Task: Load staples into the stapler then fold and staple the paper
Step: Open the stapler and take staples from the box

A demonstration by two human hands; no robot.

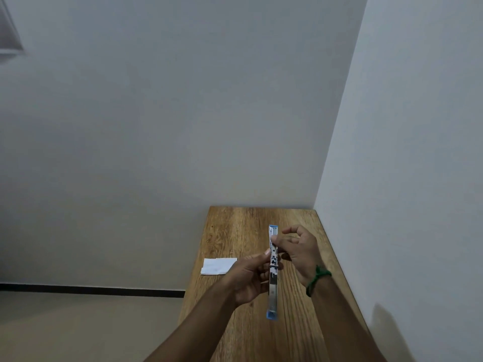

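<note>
While the blue-ended silver metal stapler [273,283] is held swung open over the wooden table [300,335], lower centre-right, a staple strip could jam or spill if fed crooked, I judge. Left hand [248,279] grips its middle. Right hand [300,253], fingers curled, pinches its upper half, any strip there too small to tell. Stapler looks long, thin, rail exposed.

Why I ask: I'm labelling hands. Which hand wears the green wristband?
The right hand, fingertips at the far half of the opened stapler, has the green wristband on its wrist. The left hand, gripping the stapler's middle, has a bare wrist.
</note>
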